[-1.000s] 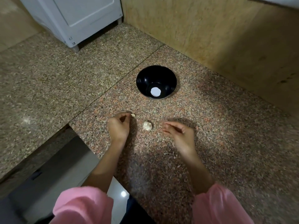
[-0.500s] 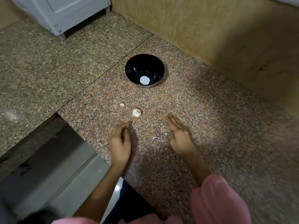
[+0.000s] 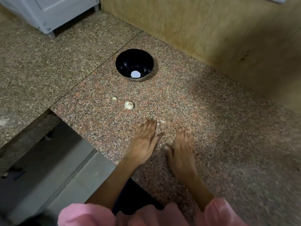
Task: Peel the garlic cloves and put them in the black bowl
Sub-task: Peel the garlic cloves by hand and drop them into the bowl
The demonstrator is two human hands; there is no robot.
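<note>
Left hand point(image 3: 143, 144) and right hand point(image 3: 182, 147) are spread flat and empty over the bench point(image 3: 203, 103), garlic head point(image 3: 129, 105) and loose clove point(image 3: 114, 98) lying between them and the black bowl point(image 3: 124, 61), so a careless reach could flick that clove off the edge.

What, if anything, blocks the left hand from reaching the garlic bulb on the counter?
Probably nothing, so likely yes: the left hand is open and empty, and only bare counter lies between it and the garlic bulb. The loose clove lies apart, off to the side.
</note>
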